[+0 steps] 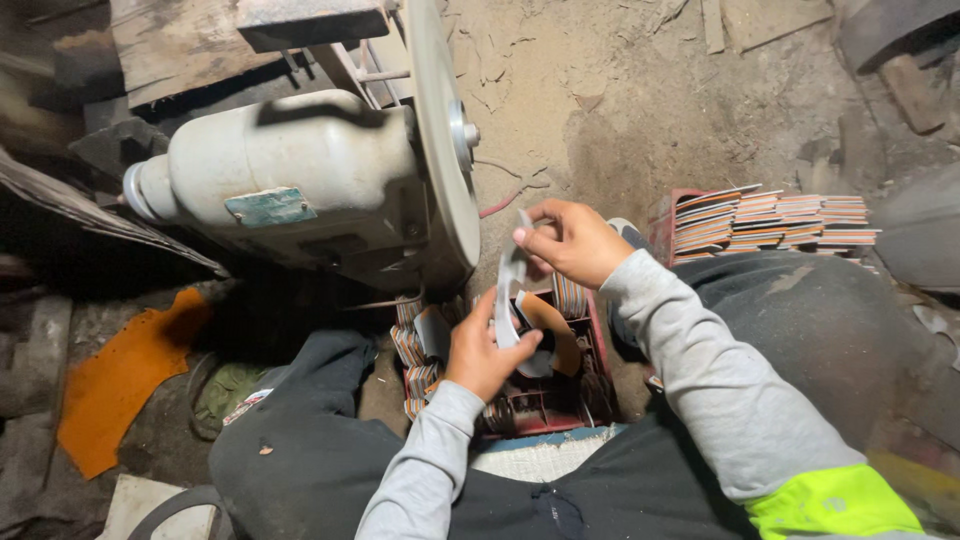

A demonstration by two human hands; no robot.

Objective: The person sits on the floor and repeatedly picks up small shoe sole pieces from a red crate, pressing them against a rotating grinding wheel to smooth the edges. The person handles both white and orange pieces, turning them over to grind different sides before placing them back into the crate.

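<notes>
Both my hands hold a thin, pale grey sole-shaped piece [510, 285] just in front of the grinding disc [441, 130]. My left hand [483, 350] grips its lower end; my right hand [572, 240] pinches its upper end. The piece stands nearly upright, a little to the right of the disc's face and not touching it. Below my hands sits a red crate [590, 385] with several layered pieces, striped orange and grey, stood on edge.
The disc belongs to a cream-coloured motor [290, 180] on the dirt floor. A second red crate [668, 225] at the right holds stacked striped pieces [775, 220]. An orange sheet scrap [120, 380] lies at the left. My knees in dark trousers flank the crate.
</notes>
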